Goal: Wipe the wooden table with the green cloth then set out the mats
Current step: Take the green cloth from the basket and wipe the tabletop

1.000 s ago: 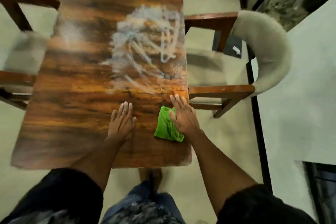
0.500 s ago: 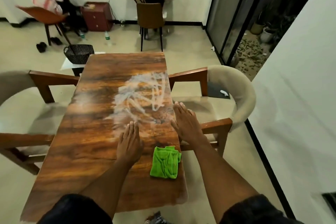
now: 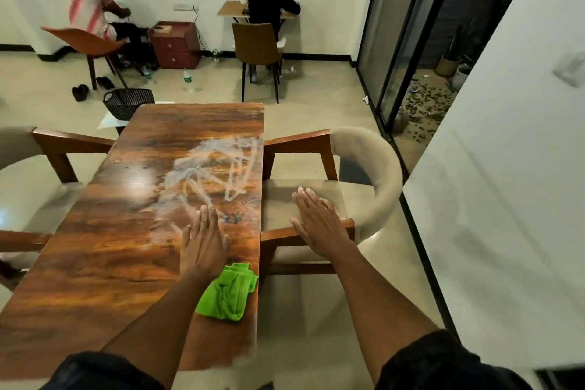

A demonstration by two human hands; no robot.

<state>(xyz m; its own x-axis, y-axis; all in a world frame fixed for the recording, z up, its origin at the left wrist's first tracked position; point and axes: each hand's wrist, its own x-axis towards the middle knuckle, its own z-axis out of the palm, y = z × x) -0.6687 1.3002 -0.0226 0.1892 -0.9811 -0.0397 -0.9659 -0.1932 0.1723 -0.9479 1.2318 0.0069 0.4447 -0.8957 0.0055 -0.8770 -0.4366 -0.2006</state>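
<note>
Nearest the camera, on the wooden table (image 3: 104,250) by its R edge, lay the green cloth (image 3: 226,293), crumpled, w/ nobody gripping it; the L forearm crossed just beside its L side. Ahead of the cloth the left hand (image 3: 202,239) was spread flat, fingers straight & together, palm down on or just over the tabletop, can't tell which, holding nothing. The right hand (image 3: 319,222) was off the table to the R, over the padded chair (image 3: 376,174) seat and wooden armrest, fingers straight & slightly splayed, also holding nothing. Beyond the L fingertips a whitish smear (image 3: 218,168) of streaks covered the table's R-middle area, w/ a glare spot to its L. A 2nd chair sat at the table's L side. Past the far end stood a black basket (image 3: 128,101) on the floor, then a bottle (image 3: 187,77), a red cabinet (image 3: 174,44), and 2 seated people at the back wall. No mats were in sight.
</note>
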